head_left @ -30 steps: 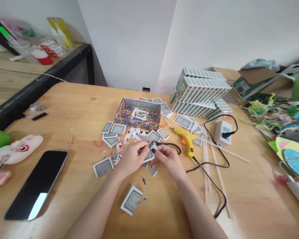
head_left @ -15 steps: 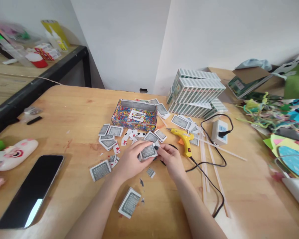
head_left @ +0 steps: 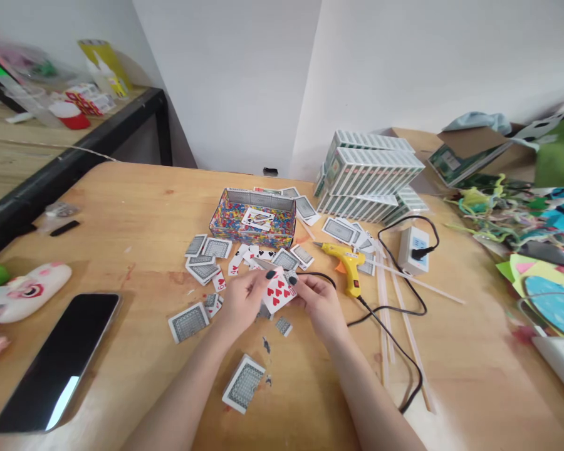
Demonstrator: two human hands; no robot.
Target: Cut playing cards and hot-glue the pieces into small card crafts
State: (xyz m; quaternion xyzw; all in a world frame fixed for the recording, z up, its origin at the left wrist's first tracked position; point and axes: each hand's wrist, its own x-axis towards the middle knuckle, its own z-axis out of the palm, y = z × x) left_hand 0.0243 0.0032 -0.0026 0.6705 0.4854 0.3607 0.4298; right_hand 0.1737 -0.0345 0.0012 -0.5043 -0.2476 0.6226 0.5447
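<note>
A playing card with red hearts is held up between both hands, its face toward me. My left hand pinches its left edge, and my right hand grips its right side together with a small patterned piece. Beyond the hands stands an open box with a colourful speckled lining and one card inside. Loose cards and cut pieces lie around the hands. Nearer me is a thick stack of cards, back side up. A pointed metal tip shows just behind my left fingers.
A yellow glue gun lies right of the hands, its black cable looping past clear sticks and a white power strip. Card boxes are stacked at the back. A phone lies at left; craft scraps lie at right.
The card in my hands has been turned from its patterned back to its hearts face. My left fingers have shifted to the card's upper left edge.
</note>
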